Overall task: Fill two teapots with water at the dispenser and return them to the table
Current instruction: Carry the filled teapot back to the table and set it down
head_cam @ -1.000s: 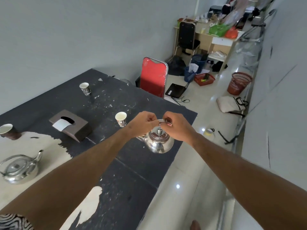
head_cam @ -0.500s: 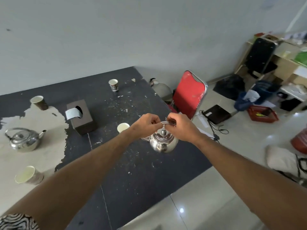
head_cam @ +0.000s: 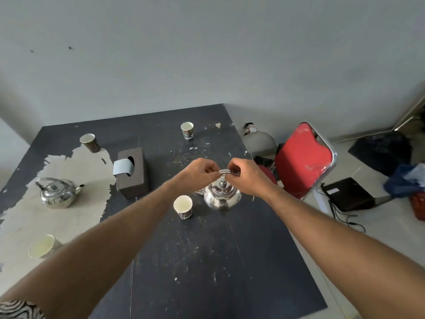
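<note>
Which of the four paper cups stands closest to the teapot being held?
The paper cup just left of the held teapot, in front of the tissue box. The other three stand far off at the table's edges.

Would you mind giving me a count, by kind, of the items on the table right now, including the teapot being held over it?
Teapots: 2, one standing at the left, one held by its handle in the left hand and right hand
Paper cups: 4
Tissue boxes: 1
Total: 7
</note>
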Tool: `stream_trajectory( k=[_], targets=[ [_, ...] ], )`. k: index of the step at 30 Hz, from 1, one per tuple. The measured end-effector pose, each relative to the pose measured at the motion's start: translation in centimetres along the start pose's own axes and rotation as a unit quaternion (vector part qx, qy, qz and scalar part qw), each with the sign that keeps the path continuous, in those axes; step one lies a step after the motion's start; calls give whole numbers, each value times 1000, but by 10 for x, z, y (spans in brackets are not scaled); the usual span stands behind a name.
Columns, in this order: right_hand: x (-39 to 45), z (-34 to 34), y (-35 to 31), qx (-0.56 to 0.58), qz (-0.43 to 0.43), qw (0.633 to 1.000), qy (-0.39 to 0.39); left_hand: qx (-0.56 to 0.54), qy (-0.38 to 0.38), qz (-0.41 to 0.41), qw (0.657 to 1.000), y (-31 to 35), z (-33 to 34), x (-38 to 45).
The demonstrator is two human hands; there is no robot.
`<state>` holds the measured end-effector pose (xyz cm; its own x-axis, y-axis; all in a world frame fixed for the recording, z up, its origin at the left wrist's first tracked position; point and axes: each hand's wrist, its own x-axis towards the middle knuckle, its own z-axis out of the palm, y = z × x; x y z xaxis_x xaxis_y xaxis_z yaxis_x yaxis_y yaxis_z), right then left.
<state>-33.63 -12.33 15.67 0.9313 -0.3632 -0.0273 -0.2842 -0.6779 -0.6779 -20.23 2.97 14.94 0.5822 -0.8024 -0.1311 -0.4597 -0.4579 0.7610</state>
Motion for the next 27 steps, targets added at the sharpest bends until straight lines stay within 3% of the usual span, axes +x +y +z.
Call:
stream_trajectory(
  k=[13, 27],
  targets=[
    [154, 21, 38, 19, -21, 995, -99, 31, 16, -77, 996, -63, -26, 113],
    [259, 83, 84, 21, -66, 989, -132, 65, 9, -121, 990, -138, -37, 188]
  ],
)
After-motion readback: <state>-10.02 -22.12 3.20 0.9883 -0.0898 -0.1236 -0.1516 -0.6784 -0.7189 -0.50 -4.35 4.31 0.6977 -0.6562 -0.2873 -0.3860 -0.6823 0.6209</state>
